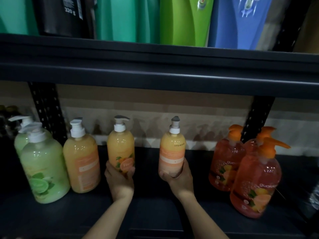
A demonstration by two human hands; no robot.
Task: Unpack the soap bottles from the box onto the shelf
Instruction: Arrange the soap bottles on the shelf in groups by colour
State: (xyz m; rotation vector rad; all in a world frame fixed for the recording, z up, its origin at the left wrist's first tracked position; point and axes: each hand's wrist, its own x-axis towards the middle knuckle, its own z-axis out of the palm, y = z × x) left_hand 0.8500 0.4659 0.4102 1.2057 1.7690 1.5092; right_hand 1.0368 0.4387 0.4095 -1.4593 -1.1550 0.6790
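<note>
Left hand (119, 181): fingers curled round the base of the fruit-label bottle (120, 149), upright over the shelf (150, 195).
Right hand (180, 180): grips the back-label bottle (172, 149), upright.
Hidden: both bottle bases are behind fingers, so contact with the shelf is unclear.

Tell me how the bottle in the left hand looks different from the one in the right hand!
The left bottle, gripped by the left hand, shows its orange-fruit picture; the right bottle, in the right hand, shows a plain back label. The left bottle's spout points sideways; the right bottle's spout is turned end-on. Both hold yellow-orange soap, have white pump collars and are held upright near the bottom.
</note>
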